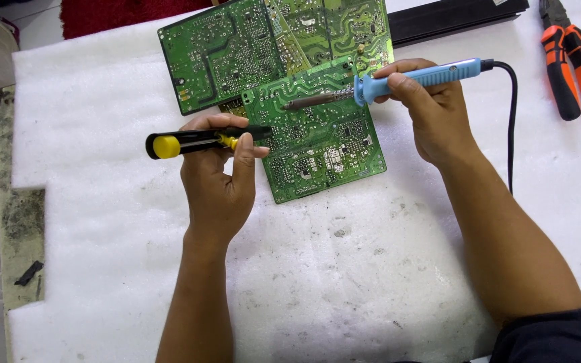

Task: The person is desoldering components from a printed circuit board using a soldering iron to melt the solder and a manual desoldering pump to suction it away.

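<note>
— Two tools are working the green circuit board [317, 144] lying near the far edge of the white foam sheet [102, 222]?

— Yes. The right hand [432, 111] is clasping the blue soldering iron [398, 81]; the left hand [220, 171] is pinching the desoldering pump [200, 141]. I'd be keeping the pump nozzle closer beside the iron tip.

Two bare forearms reach in from near edge. Left hand [218, 175] curled in closed grip, thumb on top, index finger extended. Right hand [432, 111] farther right, fingers wrapped pen-style, wrist bent left.
</note>
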